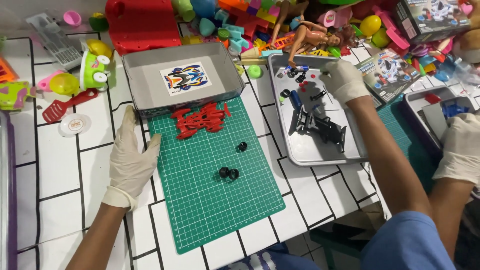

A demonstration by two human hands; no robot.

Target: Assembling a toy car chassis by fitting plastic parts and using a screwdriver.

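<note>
White gloves are covering both hands. Left hand point(131, 159) is lying flat w/ fingers spread, its grip released, holding nothing; it is pressing on the left edge of the green cutting mat point(210, 200) and the white tiled worktop point(60, 165). Right hand point(343, 80) is reaching into the metal tray point(320, 155), fingers curled down among small black & red bits point(305, 82). Can't tell if its grip is pinching one or just touching.

Red plastic parts point(200, 120) are sitting on the far end of the mat, just beside the grey box lid point(182, 77). Three little black wheels point(229, 173) are lying loose mid-mat, apart from both hands. A black car frame point(322, 129) is lying in the tray.

What could go wrong, I think: round wheels are sitting free, so a sleeve or a bump to the mat could be sending them rolling off the near edge of the worktop. Tiny bits could be slipping out of gloved fingers too.

Room: near half of the mat is open. Far side is packed w/ a toy pile point(260, 25). Another person's gloved hand point(462, 145) is working at a second tray point(425, 97) on the right, so that side is tight.
</note>
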